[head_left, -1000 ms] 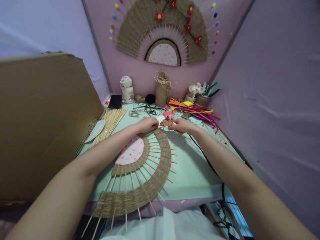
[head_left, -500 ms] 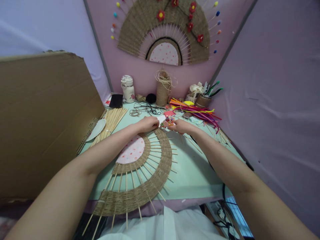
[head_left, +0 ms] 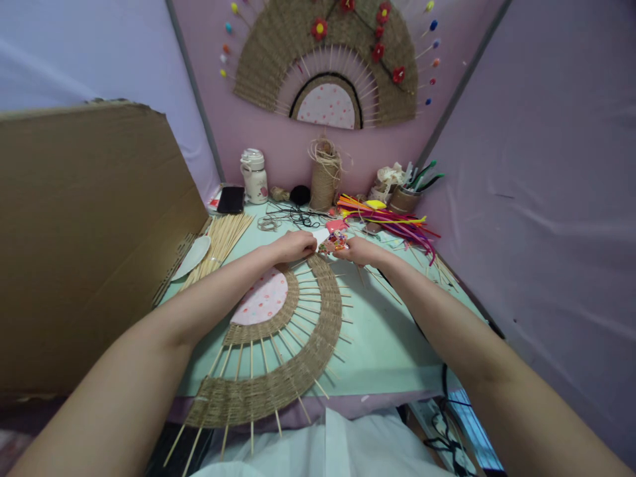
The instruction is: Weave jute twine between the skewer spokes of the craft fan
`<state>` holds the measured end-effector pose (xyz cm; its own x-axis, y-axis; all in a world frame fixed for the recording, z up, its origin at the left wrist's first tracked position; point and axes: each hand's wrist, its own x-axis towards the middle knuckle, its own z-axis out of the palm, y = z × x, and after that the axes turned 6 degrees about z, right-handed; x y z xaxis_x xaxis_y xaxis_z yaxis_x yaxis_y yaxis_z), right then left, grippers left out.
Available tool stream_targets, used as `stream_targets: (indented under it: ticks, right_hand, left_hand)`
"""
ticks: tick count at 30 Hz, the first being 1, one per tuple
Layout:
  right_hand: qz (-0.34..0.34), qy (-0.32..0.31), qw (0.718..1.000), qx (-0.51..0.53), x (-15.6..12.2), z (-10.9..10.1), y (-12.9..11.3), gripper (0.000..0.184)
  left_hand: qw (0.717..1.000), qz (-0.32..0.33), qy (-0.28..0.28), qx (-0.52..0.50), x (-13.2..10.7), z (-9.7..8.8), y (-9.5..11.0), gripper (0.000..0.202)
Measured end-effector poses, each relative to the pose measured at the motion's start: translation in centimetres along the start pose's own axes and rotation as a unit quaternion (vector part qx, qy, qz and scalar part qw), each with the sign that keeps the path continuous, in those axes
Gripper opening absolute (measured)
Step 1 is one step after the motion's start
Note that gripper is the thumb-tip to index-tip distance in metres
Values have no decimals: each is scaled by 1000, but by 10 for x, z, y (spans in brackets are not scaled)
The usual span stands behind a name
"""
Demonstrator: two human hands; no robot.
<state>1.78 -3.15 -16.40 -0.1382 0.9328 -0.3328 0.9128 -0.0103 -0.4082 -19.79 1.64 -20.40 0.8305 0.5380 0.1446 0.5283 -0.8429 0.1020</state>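
Observation:
My left hand (head_left: 298, 245) is closed at the far end of a half-round woven fan (head_left: 325, 334), its fingers beside a small white piece (head_left: 321, 236); what it grips is hidden. Opposite, my right hand (head_left: 362, 252) has its fingers closed on the edge of a small packet of multicoloured bits (head_left: 333, 244). The packet lies between the two hands, too small to make out its contents. Thin sticks radiate through the fan's twine bands, and a pink dotted half-circle (head_left: 263, 297) fills its centre. My left forearm passes over part of it.
A finished fan (head_left: 258, 66) with red flowers hangs on the back wall. Behind my hands stand a twine spool (head_left: 324, 179), a white bottle (head_left: 255, 177) and bright pipe cleaners (head_left: 392, 222). Bundled sticks (head_left: 223, 242) lie left, near a large cardboard sheet (head_left: 89, 252).

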Motion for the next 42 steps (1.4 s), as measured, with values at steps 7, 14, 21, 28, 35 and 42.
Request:
stream_targets:
  ticks: [7,14,21,28,35,42]
  right_hand:
    - [-4,9,1000,-7,2,2,2,31]
    - [0,16,999,-33,1,2,0,31]
    - [-4,20,999,-35,-1,0,-1,29]
    - [-2,22,999,-38,-2,0,-2,33]
    - [-5,25,999,-40,-2,1,-1,31]
    - [-6,23,999,-24,2,2,2,29]
  left_hand:
    - [1000,-1,-2,3,1,-1,1,19]
    - [1000,3,1,3,0,0,1,19]
    - [1000,0,-2,5,1,0,1,19]
    - [1000,-5,-4,10,0,-2,3,19]
    - [1000,-5,-8,13,1,-3,4,19]
    - [1000,-8,-12,12,1,-2,4,19]
